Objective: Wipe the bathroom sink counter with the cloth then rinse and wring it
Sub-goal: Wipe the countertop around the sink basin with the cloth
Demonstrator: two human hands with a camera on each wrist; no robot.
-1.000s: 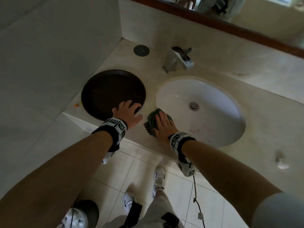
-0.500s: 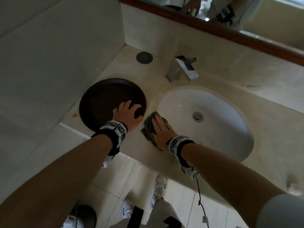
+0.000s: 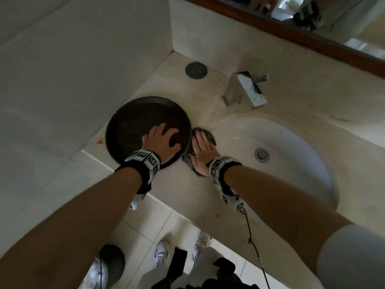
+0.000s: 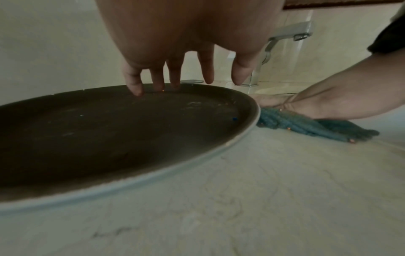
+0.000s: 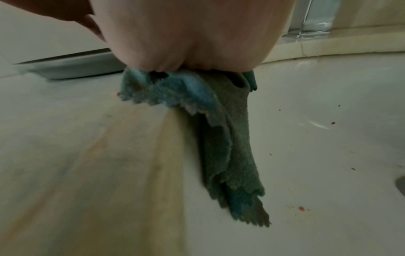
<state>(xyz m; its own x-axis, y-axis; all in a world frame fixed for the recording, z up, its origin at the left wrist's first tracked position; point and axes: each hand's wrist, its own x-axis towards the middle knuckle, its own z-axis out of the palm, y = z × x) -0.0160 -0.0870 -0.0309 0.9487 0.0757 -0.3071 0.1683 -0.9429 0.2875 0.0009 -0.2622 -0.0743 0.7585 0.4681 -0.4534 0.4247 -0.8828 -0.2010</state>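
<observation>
A teal-green cloth lies on the beige counter between the dark round tray and the white sink basin. My right hand presses flat on the cloth, fingers straight. In the right wrist view the cloth trails out from under the palm along the basin's rim. My left hand rests spread on the dark round tray, fingertips touching its surface. The left wrist view shows the cloth right beside the tray's rim.
A chrome faucet stands behind the basin, with the drain in its middle. A dark round cap sits in the back corner by the wall. Small reddish specks lie in the basin. A wood-framed mirror runs above.
My right hand has pushed the cloth away from the counter's front edge, up alongside the tray toward the faucet. The left hand has stayed on the tray.
</observation>
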